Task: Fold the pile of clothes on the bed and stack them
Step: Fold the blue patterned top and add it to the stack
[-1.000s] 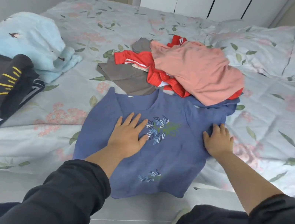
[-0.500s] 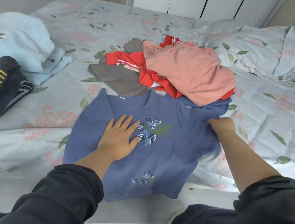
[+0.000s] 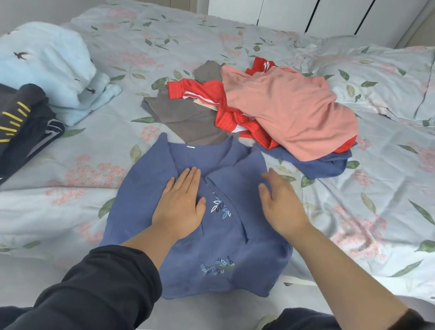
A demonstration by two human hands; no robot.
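Where blue shirt (image 3: 224, 252) folds, embroidery (image 3: 220, 209) part-hidden, right hand (image 3: 281, 204) blurred

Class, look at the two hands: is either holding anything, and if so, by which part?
Nothing is gripped. The left hand lies flat on the blue shirt, fingers straight; the right hand is open over the shirt's folded-in side.
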